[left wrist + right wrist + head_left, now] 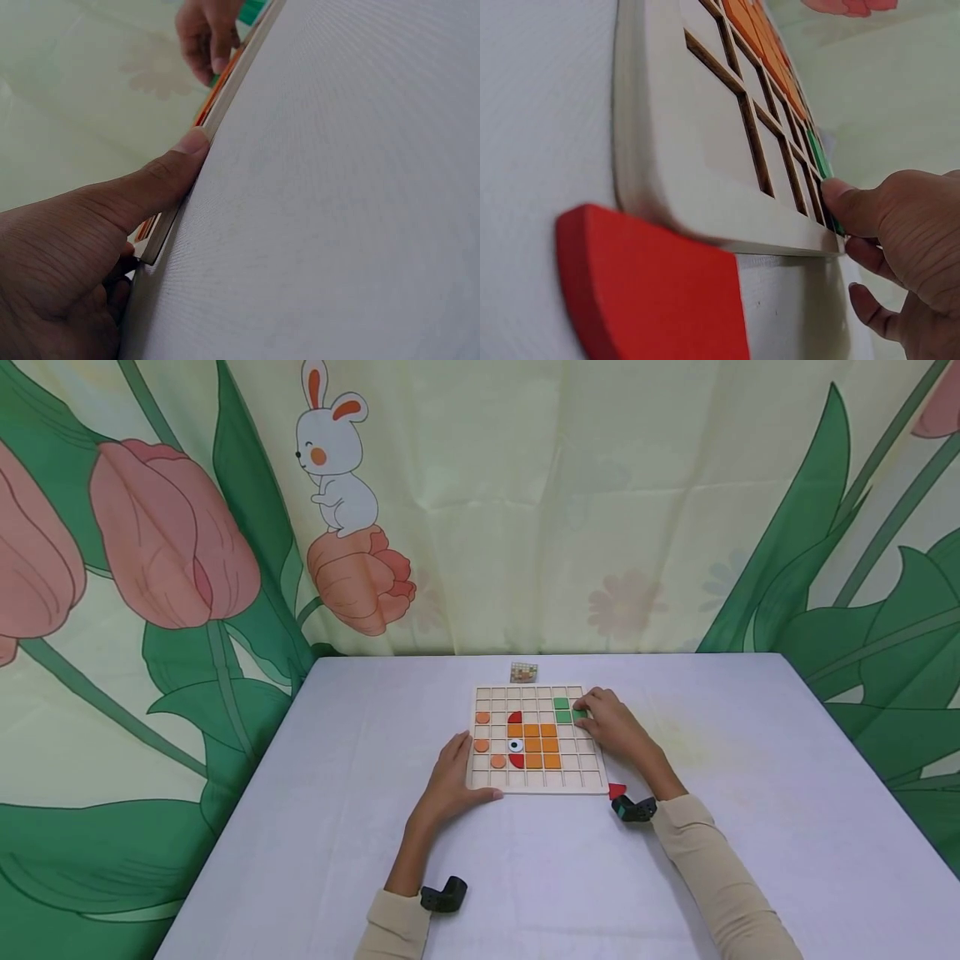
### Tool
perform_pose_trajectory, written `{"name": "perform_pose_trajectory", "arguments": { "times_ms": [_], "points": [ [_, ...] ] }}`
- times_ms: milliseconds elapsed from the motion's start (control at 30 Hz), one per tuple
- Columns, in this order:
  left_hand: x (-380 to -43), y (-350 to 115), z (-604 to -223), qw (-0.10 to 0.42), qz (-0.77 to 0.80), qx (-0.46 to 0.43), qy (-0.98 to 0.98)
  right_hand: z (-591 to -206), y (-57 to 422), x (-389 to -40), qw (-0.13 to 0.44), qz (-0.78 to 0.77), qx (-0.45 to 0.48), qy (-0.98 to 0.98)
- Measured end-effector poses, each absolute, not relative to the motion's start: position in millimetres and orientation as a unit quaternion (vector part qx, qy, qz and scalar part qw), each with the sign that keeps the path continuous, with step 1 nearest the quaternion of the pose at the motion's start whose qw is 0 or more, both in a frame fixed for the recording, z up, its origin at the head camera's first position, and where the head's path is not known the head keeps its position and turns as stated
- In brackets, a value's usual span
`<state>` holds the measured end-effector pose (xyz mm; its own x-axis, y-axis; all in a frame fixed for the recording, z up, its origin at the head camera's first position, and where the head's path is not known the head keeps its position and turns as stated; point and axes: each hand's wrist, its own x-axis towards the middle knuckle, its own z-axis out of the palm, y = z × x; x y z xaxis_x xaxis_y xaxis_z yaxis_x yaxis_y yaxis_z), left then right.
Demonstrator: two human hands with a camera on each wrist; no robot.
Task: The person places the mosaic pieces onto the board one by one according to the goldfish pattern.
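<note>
A pale wooden grid board (pixel 540 781) lies on the table. My left hand (pixel 447 785) holds its near left corner, thumb along the front edge and fingers along the left side. At the board's right edge, my right hand (pixel 613 722) pinches a green square tile (pixel 578 714), partly hidden by the fingers. Two other green tiles (pixel 562 703) sit just left of it. Orange square tiles (pixel 542 745), red rounded tiles (pixel 517 761), an eye tile (pixel 516 745) and orange discs (pixel 482 717) fill other cells. The right wrist view shows the thumb (pixel 847 206) at the green piece.
A loose red piece (pixel 652 285) lies against the board's near right corner. Behind the board stands a small patterned item (pixel 523 672), too small to make out. The white-covered table (pixel 300 860) meets a curtain (pixel 510 527) printed with tulips and a rabbit.
</note>
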<state>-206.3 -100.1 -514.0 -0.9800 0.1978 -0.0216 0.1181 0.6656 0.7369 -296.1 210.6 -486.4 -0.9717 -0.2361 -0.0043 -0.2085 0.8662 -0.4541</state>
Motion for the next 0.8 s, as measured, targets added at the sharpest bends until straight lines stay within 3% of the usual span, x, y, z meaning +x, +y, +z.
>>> {"name": "perform_pose_trajectory", "arguments": {
  "times_ms": [800],
  "points": [
    [-206.4,-101.1,-515.3,0.054,0.403,0.086,0.91,-488.5,208.9,-296.3,0.028,-0.228,-0.115,0.966]
  ]
}}
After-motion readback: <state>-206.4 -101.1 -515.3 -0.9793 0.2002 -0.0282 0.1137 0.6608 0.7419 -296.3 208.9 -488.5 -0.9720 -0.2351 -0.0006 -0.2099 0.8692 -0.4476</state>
